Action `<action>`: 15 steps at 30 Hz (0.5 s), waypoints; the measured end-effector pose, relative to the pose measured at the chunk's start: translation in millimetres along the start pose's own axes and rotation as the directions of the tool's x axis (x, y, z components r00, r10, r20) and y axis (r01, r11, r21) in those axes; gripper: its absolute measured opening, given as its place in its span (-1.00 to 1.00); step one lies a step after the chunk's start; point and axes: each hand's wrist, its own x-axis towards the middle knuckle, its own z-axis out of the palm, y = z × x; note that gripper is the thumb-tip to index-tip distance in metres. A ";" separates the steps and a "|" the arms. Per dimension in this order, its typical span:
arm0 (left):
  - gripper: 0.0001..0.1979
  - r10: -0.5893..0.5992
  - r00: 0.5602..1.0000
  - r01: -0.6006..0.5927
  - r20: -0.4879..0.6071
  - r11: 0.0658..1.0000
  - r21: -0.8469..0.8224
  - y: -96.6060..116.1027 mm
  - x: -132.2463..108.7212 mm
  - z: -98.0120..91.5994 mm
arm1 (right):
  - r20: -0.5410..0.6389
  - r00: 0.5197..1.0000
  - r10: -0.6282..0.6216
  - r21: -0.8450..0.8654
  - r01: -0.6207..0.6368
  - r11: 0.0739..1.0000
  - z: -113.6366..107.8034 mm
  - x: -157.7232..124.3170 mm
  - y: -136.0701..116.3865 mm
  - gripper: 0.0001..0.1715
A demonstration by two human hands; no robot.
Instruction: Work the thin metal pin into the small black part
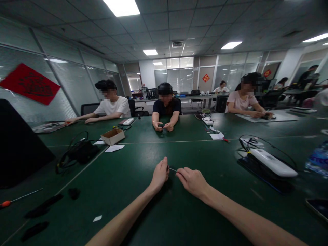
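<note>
Over the middle of the green table, my left hand (160,173) is closed with its thumb pointing up. Whatever it grips is hidden behind the fingers. Just to its right, my right hand (192,180) is closed in a pinch on a thin metal rod (173,169). The rod slants from the right fingertips to the left hand, where its far end meets the fingers. Its exact kind does not show. A small gap separates the two hands.
On the left lie a screwdriver (15,201), dark pieces (43,205) and a white scrap (97,218). Farther off are a cardboard box (113,136) and a black cabled device (79,150). A white power bank (273,162) and water bottle (317,159) stand right. Several people sit around.
</note>
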 end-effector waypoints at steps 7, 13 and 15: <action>-0.55 -0.029 1.000 0.029 -0.012 1.000 0.002 9.3 -3.7 3.4 | 0.000 1.000 0.028 0.035 -0.027 0.999 1.6 0.0 -0.1 -0.62; -0.60 0.065 0.993 -0.084 0.100 0.976 0.200 15.3 -14.1 10.0 | -0.097 0.955 0.280 0.201 -0.257 0.945 5.8 12.3 17.7 -0.58; -0.56 -0.010 0.996 -0.001 0.093 0.993 0.117 13.3 -12.5 8.1 | -0.091 0.960 0.264 0.231 -0.237 0.943 5.4 13.5 19.0 -0.61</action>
